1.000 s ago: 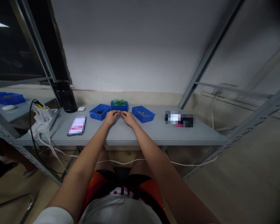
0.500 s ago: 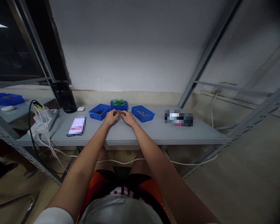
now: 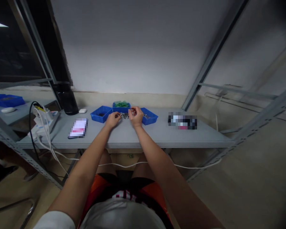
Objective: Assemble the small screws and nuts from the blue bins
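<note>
Small silvery metal parts (image 3: pixel 124 115) lie in a loose heap on the table between my hands. On the heap's left side my left hand (image 3: pixel 113 120) is closed, thumb and fingers pinched; what they hold is too small to make out. My right hand (image 3: pixel 136 117) is raised at the heap's right, in front of the right blue tray (image 3: pixel 151 120), its fingers curled together around something I cannot make out. That tray contains more silvery parts. Behind the heap stands a blue tray with green pieces (image 3: pixel 121 104). Dark small parts (image 3: pixel 101 114) lie in the left blue tray (image 3: pixel 98 119).
A phone (image 3: pixel 78 128), a white case (image 3: pixel 82 111) and a black bottle (image 3: pixel 68 100) are on the left of the table (image 3: pixel 124 136). Beside them sits a power strip with cables (image 3: pixel 46 124). A blurred-out object (image 3: pixel 183 121) lies on the right. Metal shelf posts (image 3: pixel 212 54) flank the table.
My right hand has moved right and up, away from my left hand, and turned in front of the right tray. The metal heap now shows between them. My left hand has hardly moved.
</note>
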Available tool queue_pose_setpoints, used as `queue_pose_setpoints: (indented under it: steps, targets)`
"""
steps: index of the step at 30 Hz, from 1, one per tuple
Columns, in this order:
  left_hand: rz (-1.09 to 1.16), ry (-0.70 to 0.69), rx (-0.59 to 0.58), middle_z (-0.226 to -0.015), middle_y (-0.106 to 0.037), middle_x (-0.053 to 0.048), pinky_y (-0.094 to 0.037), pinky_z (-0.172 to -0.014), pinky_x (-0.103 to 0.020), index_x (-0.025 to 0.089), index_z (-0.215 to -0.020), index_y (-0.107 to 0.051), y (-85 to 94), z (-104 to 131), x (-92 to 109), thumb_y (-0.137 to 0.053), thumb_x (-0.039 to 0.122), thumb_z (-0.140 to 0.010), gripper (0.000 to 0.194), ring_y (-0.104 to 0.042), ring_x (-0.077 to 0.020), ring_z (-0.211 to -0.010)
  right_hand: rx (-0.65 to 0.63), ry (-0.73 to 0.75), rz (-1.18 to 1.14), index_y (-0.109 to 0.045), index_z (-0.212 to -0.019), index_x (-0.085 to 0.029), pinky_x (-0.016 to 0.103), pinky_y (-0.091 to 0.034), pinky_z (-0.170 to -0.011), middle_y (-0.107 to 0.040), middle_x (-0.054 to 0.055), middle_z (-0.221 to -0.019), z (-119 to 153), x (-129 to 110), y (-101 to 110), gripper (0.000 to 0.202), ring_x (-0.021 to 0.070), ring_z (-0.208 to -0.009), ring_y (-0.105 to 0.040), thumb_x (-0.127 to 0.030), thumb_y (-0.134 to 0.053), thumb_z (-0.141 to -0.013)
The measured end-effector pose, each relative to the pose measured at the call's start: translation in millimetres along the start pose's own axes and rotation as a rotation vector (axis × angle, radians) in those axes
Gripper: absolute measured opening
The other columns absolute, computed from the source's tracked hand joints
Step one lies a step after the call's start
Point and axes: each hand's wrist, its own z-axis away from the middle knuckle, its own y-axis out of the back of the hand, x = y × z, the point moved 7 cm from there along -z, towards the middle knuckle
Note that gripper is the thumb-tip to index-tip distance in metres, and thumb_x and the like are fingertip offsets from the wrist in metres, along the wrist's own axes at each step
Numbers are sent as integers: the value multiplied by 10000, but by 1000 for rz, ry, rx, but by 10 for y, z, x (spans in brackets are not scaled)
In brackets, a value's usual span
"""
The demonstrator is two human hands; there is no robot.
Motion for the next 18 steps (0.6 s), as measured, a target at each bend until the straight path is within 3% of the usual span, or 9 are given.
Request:
queue_pose_setpoints:
  steps: [2,5,7,18]
  targets:
    - [-2,-2,-5,-793,-673,-63,-410,-652,-248,133,-904,-681,-11,-4,-11,-520,239,-776,231,-553,-150,-690,-13,-21,-1,-593,-924,-168,277,-426,-684,-578,37,-785,1,57,-45,213,135,-632,-476,-323,-480,-833]
    - [-2,-13,-11,-808,-678,-64,-424,-673,-251,137,-907,-686,-26,-9,-22,-522,248,-775,238,-561,-153,-706,-267,6,-16,-618,-935,-173,259,-429,-679,-594,25,-769,39,130,-326,194,133,-644,-500,-265,-498,-814]
    - [-5,-17,-12,-816,-681,-66,-434,-684,-254,138,-914,-689,-27,-8,-21,-517,258,-779,249,-565,-155,-708,-372,25,8,-633,-954,-178,259,-433,-703,-613,30,-804,78,178,-456,202,134,-676,-519,-241,-505,-810]
    - [-4,-13,-65,-875,-689,-82,-456,-742,-277,138,-916,-691,-35,14,37,-530,247,-781,237,-588,-176,-770,-494,-42,35,-658,-941,-173,281,-448,-771,-670,52,-886,140,348,-570,184,147,-772,-583,-198,-519,-823]
